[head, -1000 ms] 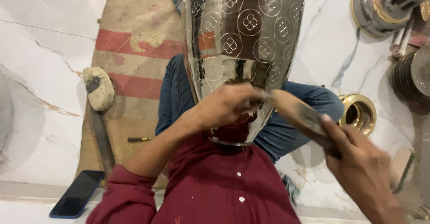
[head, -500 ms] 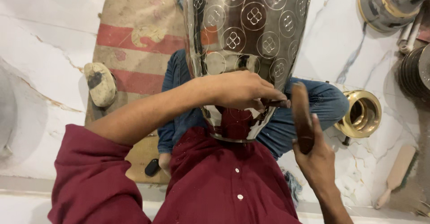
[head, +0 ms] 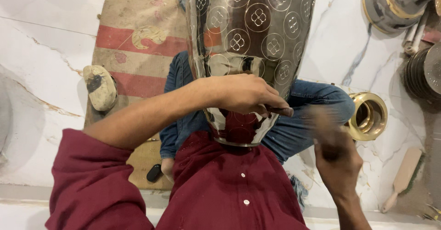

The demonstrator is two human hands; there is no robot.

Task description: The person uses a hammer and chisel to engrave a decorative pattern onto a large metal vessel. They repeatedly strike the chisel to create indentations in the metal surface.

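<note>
Far left on the white marble floor (head: 41, 41), a striped red-and-tan burlap mat (head: 133, 37) with a pale rounded stone (head: 100, 87) at its edge; not in play. Centre: large polished silver metal vessel with engraved circle-and-flower motifs (head: 250, 32), lying tilted across the lap, narrow mouth toward the chest, body running away. Left hand (head: 241, 94) reaches across the near part of the vessel wall, fingers curled tight, pinching a thin dark metal punch (head: 281, 112) whose tip pokes out to the right against the shiny surface. Right hand (head: 337, 159) is just right of the punch, closed around a dark-handled hammer (head: 321, 129); motion-blurred, so exact grip and head shape can't be read. My read: this is chasing work, 1 mark at a time. To do it well: seat the punch tip before each hit, keep it square to the curved wall, brace the left wrist on the vessel so nothing skates. Light, even taps, since a slip would likely scar the mirror finish. Knees should pin the vessel against rolling. Right of the leg: gold-coloured brass ring-shaped fitting (head: 367, 116), pale wooden paddle (head: 403, 177) nearer; stacked metal pots (head: 399, 5) far right.
</note>
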